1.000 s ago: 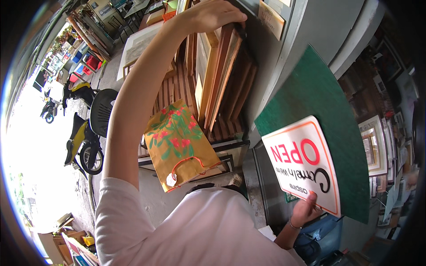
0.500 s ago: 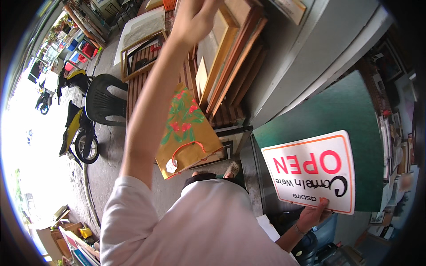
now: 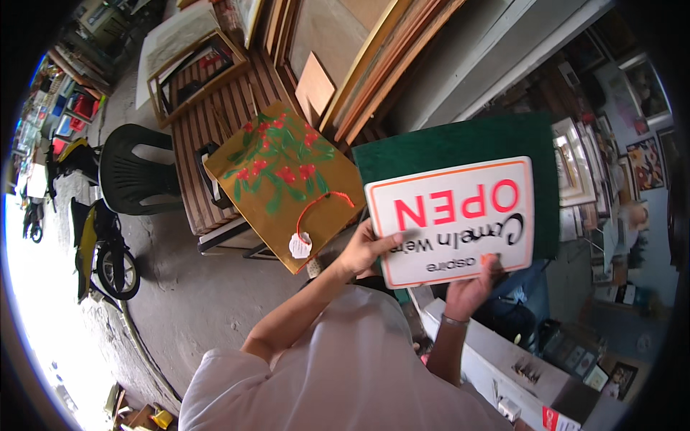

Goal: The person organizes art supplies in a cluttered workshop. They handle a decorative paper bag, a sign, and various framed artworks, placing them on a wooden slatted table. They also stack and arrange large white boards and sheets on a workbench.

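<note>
A white rounded sign (image 3: 453,223) with an orange border and red and black lettering is held upside down in front of me. Flat behind it is a dark green board (image 3: 460,140), larger than the sign. My left hand (image 3: 365,251) grips the sign's left edge, thumb on its face. At the lower edge my right hand (image 3: 471,291) is closed on the sign, thumb in front; whether its fingers also hold the green board is hidden. Left of the sign, a flat gold bag-like piece (image 3: 287,187) painted with red flowers and green leaves rests on the table, with an orange cord and white tag.
A slatted wooden table (image 3: 190,144) carries an empty wooden frame (image 3: 194,75). Large framed panels (image 3: 381,65) lean beside it. A dark green plastic chair (image 3: 136,169) and a yellow-black motorbike (image 3: 100,251) stand at left. A long white box (image 3: 517,366) lies at lower right.
My left hand has come down from the leaning frames and taken hold of the sign's left edge. The sign and green board have shifted left, closer to my middle.
</note>
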`<state>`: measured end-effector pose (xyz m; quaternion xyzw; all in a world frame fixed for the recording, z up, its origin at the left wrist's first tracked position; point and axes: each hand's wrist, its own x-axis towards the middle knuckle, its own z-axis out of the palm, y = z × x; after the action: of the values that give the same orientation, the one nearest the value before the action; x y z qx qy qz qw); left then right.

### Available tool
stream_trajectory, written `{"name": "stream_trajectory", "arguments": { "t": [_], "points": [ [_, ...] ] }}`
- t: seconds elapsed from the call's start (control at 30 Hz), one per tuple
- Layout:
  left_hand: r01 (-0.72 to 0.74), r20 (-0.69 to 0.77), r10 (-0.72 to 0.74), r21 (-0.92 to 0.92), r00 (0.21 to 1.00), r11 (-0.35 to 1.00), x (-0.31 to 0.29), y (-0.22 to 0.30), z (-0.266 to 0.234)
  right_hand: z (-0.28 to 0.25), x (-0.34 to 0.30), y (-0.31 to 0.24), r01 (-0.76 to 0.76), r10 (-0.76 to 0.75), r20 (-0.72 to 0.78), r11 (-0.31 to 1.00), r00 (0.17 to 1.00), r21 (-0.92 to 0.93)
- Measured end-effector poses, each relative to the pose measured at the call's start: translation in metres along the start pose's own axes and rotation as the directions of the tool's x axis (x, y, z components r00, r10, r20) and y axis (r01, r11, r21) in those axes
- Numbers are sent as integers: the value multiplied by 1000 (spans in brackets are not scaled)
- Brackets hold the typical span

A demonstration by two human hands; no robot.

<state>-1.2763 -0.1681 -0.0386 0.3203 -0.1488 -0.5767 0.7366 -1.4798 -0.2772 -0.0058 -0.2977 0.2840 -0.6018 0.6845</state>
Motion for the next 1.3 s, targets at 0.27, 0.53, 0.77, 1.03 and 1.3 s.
{"name": "stream_trajectory", "arguments": {
  "t": [0.27,0.53,0.77,1.03,1.3],
  "points": [
    [82,-205,-87,-34,975,996,-66,-17,-43,-64,-63,-13,-305,307,36,951,951,-39],
    [234,-117,-215,180,969,956,-79,-26,-34,-142,-11,-137,-204,282,-85,425,956,-882],
    [189,-107,-157,613,982,767,-42,-25,-1,-238,-30,-102,-387,436,-46,741,899,-549],
    [342,11,446,626,895,-701,-57,28,-59,-281,-79,-64,-564,574,-71,763,816,-315],
    [322,-19,473,757,881,-569,-73,64,-70,-266,-86,-28,-656,679,14,714,734,-245]
  ]
}}
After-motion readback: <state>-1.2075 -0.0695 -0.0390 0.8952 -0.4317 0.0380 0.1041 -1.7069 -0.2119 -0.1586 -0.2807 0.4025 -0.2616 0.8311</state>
